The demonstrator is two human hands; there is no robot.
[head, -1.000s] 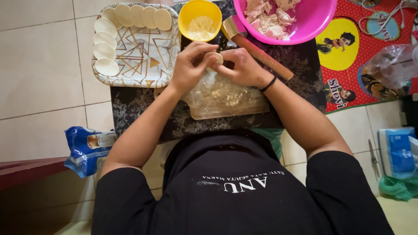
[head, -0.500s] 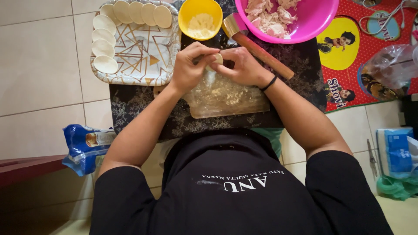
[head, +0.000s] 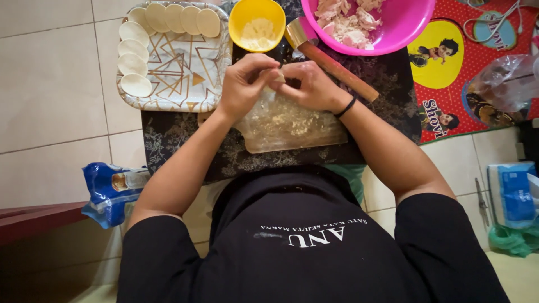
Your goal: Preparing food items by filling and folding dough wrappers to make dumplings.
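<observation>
Pinching a small piece of dough (head: 279, 76) between both your hands, above the clear cutting board (head: 292, 126).

Nearest you lies that floured board on the dark patterned mat (head: 179, 140). Over it, your left hand (head: 244, 84) and right hand (head: 311, 84) meet, fingers curled tight around the dough. Beyond them stand the yellow bowl (head: 257, 25), the pink bowl (head: 368, 25) of filling, a rolling pin (head: 337, 70), and a tray (head: 174, 73) edged with round wrappers (head: 135, 84).

Home floor, food prep: pale tiled floor (head: 50, 84) left of hands, dark patterned mat (head: 185, 140) beneath them, pink plastic bowl of filling (head: 404, 28) and yellow bowl (head: 241, 14) just beyond, red cartoon-print cloth (head: 449, 90) right.
</observation>
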